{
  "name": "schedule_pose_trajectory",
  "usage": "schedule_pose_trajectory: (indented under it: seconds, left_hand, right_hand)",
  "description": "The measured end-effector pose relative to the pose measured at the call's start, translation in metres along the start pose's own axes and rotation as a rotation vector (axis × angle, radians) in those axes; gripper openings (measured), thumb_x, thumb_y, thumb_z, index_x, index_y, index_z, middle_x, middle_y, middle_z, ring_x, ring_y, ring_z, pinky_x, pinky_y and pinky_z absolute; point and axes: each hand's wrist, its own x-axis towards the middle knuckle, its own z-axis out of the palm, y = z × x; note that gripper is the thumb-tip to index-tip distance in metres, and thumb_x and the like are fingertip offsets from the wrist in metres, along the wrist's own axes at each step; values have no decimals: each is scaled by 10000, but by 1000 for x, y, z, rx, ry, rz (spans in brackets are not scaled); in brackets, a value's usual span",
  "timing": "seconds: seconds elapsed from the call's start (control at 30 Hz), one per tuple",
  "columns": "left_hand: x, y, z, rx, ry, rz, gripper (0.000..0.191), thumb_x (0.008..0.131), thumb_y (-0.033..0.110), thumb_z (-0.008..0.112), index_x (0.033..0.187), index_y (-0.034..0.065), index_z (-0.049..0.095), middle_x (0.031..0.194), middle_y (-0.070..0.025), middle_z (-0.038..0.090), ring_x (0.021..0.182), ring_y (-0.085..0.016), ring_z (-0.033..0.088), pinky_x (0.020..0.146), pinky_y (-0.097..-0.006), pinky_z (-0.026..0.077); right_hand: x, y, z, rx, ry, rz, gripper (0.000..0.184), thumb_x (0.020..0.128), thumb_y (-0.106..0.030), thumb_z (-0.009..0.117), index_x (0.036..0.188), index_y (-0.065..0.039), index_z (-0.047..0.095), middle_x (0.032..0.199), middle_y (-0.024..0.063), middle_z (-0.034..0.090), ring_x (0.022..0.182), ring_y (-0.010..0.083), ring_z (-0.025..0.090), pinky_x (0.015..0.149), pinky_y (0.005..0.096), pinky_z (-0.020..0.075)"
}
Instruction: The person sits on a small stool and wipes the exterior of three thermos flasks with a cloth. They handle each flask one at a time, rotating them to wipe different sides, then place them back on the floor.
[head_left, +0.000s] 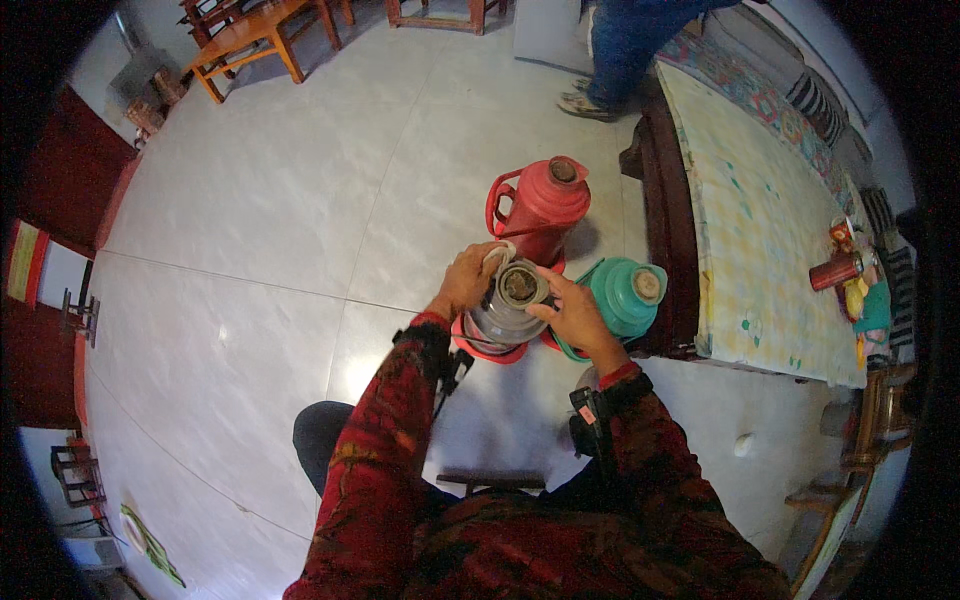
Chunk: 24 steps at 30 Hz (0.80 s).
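On the floor before me stands a clear and grey thermos flask (504, 319) with a red base and a dark, round stopper or mouth. My left hand (471, 279) is at its upper left side with a whitish cloth or ring (501, 253) at the fingers; which of the two cannot be told. My right hand (571, 307) grips the rim of the flask's neck from the right. A red thermos flask (551, 199) with a side handle stands just beyond it. To the right, partly behind my right hand, is a teal thermos flask (624, 294) with a cork-like stopper.
A long table with a patterned cloth (765, 225) runs along the right, holding a red cylinder (836, 271). Another person (626, 45) stands at the upper right. A wooden bench (255, 37) is at the upper left, and a low stool (491, 478) lies near my legs.
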Motion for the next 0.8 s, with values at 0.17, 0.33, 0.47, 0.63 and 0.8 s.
schedule_pose_trajectory:
  seconds: [0.17, 0.33, 0.47, 0.63, 0.8]
  left_hand:
    - [13, -3, 4, 46, -34, -81, 337, 959, 282, 446, 1213, 90, 559, 1187, -173, 577, 1119, -357, 519, 957, -417, 412]
    - [-35, 7, 11, 253, 260, -27, 337, 940, 236, 479, 1234, 84, 541, 1115, -201, 577, 1028, -378, 540, 872, -457, 436]
    - [-74, 18, 22, 422, 432, -122, 394, 886, 214, 545, 1253, 75, 509, 1133, -225, 534, 1030, -409, 512, 830, -487, 421]
    - [-118, 34, 42, 447, 482, -139, 427, 856, 100, 544, 1267, 16, 465, 998, -240, 515, 900, -414, 509, 760, -488, 409]
    - [-149, 57, 67, 469, 390, -59, 456, 816, 47, 526, 1253, -56, 447, 918, -236, 498, 844, -407, 500, 727, -487, 400]
  right_hand:
    - [1, 3, 0, -15, -6, -22, 620, 768, -178, 718, 1305, -10, 457, 1158, 235, 598, 1080, 359, 584, 912, 412, 453]
    - [-1, -2, 5, -7, -5, 7, 616, 766, -161, 710, 1307, -12, 456, 1162, 234, 596, 1084, 362, 580, 920, 409, 446]
    - [-2, -8, 5, 41, -58, -10, 606, 764, -154, 708, 1305, -25, 466, 1160, 233, 597, 1075, 366, 582, 911, 407, 455]
    - [-2, -9, 7, -53, -8, -32, 597, 764, -143, 709, 1301, -33, 473, 1128, 230, 612, 1044, 364, 599, 880, 411, 472]
    - [-4, -5, 10, -25, 11, -80, 597, 769, -153, 711, 1301, -34, 469, 1113, 238, 612, 1038, 387, 592, 874, 427, 470]
